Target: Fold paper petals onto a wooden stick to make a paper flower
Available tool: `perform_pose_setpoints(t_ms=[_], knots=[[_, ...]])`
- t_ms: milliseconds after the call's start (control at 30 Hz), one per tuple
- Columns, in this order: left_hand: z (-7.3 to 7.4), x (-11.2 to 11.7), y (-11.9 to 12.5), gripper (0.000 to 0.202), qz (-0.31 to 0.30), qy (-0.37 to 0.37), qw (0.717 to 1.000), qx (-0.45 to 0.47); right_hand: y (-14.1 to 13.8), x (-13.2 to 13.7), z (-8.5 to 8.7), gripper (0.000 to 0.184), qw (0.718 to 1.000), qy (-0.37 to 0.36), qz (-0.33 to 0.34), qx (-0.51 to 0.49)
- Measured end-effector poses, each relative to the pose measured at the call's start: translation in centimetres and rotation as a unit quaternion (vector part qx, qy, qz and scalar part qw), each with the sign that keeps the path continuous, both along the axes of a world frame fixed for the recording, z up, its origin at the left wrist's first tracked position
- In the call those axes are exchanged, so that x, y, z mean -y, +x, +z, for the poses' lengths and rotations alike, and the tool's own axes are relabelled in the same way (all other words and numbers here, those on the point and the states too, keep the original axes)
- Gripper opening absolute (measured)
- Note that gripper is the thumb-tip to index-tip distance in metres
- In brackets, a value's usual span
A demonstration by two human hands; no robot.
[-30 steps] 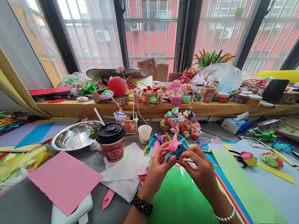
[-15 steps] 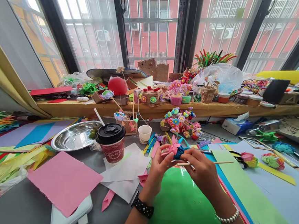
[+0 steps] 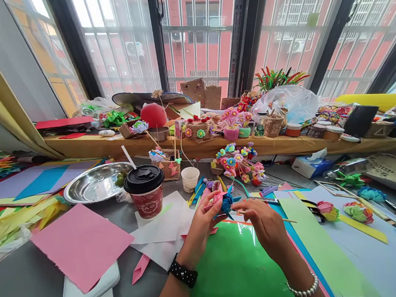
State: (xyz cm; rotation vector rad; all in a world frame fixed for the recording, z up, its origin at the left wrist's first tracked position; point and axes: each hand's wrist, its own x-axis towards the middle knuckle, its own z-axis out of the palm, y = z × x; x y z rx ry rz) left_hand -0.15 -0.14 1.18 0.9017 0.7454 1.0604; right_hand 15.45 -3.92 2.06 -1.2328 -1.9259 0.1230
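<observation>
My left hand [image 3: 203,223], with a black dotted band at the wrist, is closed around a folded paper flower [image 3: 227,203] of pink and blue paper. Its pink part lies partly under my fingers, while blue points stick out on the right. In my right hand [image 3: 264,223], a thin wooden stick [image 3: 289,221] is pinched between thumb and fingers. The stick's left end is at the blue paper; whether it goes into a fold I cannot tell. Both hands are above a shiny green sheet [image 3: 238,266].
A lidded cup [image 3: 146,200] with a straw, a paper cup [image 3: 190,180] and a steel plate [image 3: 71,190] stand left of centre. Pink paper [image 3: 84,246] covers part of a white power bank [image 3: 93,294]. Paper flowers [image 3: 358,212] lie right. A crowded ledge [image 3: 115,146] runs behind.
The paper flower has turned, so more of its blue part shows. The stick has shifted from lying across under the flower to slanting, with its end up at the blue paper.
</observation>
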Motion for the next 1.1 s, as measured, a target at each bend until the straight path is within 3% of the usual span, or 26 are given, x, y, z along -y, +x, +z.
perform_pose_setpoints(t_ms=[300, 400, 600, 1100], knots=[[0.54, 0.24, -0.08, 0.040, 0.007, -0.022, 0.995, -0.098, 0.12, -0.67, -0.37, 0.017, 1.000, 0.008, -0.007, 0.002], [0.42, 0.21, -0.02, 0.040, -0.009, -0.021, 0.994, -0.110, 0.05, -0.58, -0.22, 0.011, 1.000, -0.022, -0.004, -0.004], [-0.28, 0.01, 0.14, 0.041, -0.025, -0.022, 0.999, -0.040, -0.18, -0.52, -0.18, 0.011, 0.998, -0.057, 0.000, 0.014], [-0.05, 0.21, 0.44, 0.036, -0.014, -0.020, 0.996, -0.084, -0.39, -0.75, -0.23, 0.016, 0.996, -0.085, 0.004, 0.018]])
